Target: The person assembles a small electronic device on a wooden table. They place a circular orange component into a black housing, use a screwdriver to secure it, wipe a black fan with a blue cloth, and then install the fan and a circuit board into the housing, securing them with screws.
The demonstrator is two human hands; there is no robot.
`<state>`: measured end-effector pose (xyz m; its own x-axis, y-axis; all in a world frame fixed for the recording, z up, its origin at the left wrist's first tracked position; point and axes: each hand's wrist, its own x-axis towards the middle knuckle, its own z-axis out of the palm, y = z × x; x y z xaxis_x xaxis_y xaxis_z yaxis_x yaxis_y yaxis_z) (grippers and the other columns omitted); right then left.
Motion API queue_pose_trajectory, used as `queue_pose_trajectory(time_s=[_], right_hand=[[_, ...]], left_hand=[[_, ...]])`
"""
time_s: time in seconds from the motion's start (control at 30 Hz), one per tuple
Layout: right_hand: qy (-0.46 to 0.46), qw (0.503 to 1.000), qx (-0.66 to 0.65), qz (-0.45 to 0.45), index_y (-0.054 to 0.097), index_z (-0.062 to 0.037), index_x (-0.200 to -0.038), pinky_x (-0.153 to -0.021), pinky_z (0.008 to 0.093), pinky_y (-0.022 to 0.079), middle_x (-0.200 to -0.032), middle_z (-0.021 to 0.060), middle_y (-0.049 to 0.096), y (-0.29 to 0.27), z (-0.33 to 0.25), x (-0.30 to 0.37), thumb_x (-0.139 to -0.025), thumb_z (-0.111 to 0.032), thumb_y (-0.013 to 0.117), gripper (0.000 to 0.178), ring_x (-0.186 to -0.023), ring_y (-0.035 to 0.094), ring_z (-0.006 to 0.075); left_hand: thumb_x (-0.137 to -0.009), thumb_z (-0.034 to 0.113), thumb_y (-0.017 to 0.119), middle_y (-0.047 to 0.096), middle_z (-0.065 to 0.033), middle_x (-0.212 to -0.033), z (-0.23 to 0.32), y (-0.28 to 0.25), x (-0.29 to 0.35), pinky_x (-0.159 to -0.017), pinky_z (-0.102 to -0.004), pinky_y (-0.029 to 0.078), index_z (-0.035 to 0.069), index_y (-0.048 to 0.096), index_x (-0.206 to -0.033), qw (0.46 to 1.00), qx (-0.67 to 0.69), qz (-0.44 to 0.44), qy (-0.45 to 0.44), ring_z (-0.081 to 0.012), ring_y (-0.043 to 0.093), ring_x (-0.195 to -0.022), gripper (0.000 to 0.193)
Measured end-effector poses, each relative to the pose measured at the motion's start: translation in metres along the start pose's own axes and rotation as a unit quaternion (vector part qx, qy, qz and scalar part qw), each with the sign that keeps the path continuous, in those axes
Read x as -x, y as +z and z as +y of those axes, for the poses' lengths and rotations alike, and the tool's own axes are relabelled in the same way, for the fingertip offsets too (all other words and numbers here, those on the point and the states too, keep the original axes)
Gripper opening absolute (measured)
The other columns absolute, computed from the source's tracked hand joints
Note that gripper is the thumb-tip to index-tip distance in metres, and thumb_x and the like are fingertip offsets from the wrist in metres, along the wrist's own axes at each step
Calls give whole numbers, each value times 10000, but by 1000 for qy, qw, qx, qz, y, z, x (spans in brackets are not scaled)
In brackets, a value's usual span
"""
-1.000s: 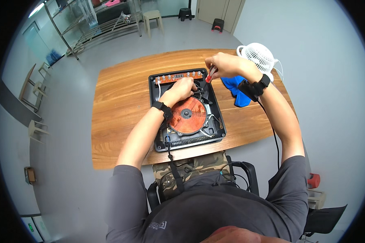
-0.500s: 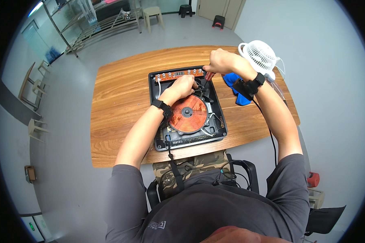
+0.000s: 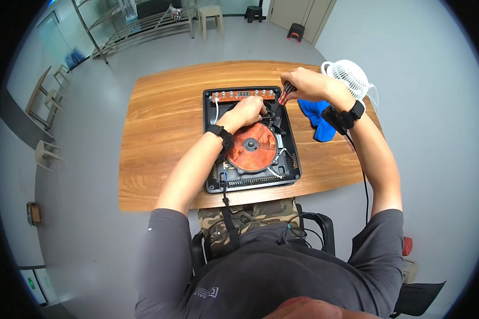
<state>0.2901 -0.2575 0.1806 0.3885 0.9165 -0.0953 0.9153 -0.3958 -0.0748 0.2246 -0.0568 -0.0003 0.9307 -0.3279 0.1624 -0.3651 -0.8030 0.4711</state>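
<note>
An opened black induction cooker (image 3: 287, 175) lies on the wooden table (image 3: 159, 138), its round copper coil (image 3: 252, 146) exposed and a narrow orange circuit strip (image 3: 243, 96) along its far edge. My left hand (image 3: 246, 112) rests inside the housing just beyond the coil, fingers curled on the parts there. My right hand (image 3: 305, 85) grips a red-and-black screwdriver (image 3: 287, 93), its tip pointing down into the far right corner of the cooker. Both wrists wear black bands.
A blue cloth (image 3: 316, 117) lies right of the cooker, with a small white fan (image 3: 348, 77) behind it. A black cable (image 3: 363, 181) hangs off the table's right side. Stools (image 3: 212, 15) and a metal rack (image 3: 138, 24) stand on the grey floor beyond.
My right hand with the screwdriver has shifted slightly toward the cooker's far right corner. My left hand stays beyond the coil.
</note>
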Motion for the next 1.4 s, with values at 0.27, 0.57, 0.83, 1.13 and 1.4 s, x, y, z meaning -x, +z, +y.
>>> queue_pose_trajectory(time_s=[0.27,0.57,0.83,1.13,1.4], right_hand=[[95,995,11,-38,659,74,-690,-600,459,561,-587,206,640,0,-3,-8,-965,-461,666,602,-572,670,360],[13,999,-36,-4,656,55,-980,-763,442,583,-899,250,743,3,-1,5,-918,-300,750,372,-898,736,397],[162,979,-53,-108,700,71,-838,-555,383,599,-687,171,716,-14,-23,-8,-922,-304,711,384,-596,734,264],[220,969,-44,-105,761,44,-815,-605,381,607,-663,166,713,-8,-15,-16,-951,-424,659,498,-596,718,257],[199,974,-61,-91,777,33,-806,-549,369,582,-671,146,720,-3,-18,-10,-869,-416,793,453,-562,687,238]], left_hand=[[-747,55,817,704,-163,-1051,6,-2,0,-947,-433,543,27,787,-1015,1000,-2,-16,-17,-354,669,-1058,271],[-761,67,828,710,-153,-1070,4,-3,0,-964,-431,539,33,789,-1037,1000,-26,0,0,-347,669,-1078,280],[-727,9,798,753,-177,-1053,4,-1,0,-925,-414,567,33,798,-1001,1000,-13,10,-5,-341,706,-1042,275],[-752,55,812,706,-159,-1049,0,0,1,-956,-432,541,43,793,-1020,1000,-11,-4,-15,-351,665,-1073,269],[-776,100,778,758,-171,-1059,6,-22,-6,-875,-438,574,48,767,-1123,994,-63,-86,9,-358,726,-982,350]])
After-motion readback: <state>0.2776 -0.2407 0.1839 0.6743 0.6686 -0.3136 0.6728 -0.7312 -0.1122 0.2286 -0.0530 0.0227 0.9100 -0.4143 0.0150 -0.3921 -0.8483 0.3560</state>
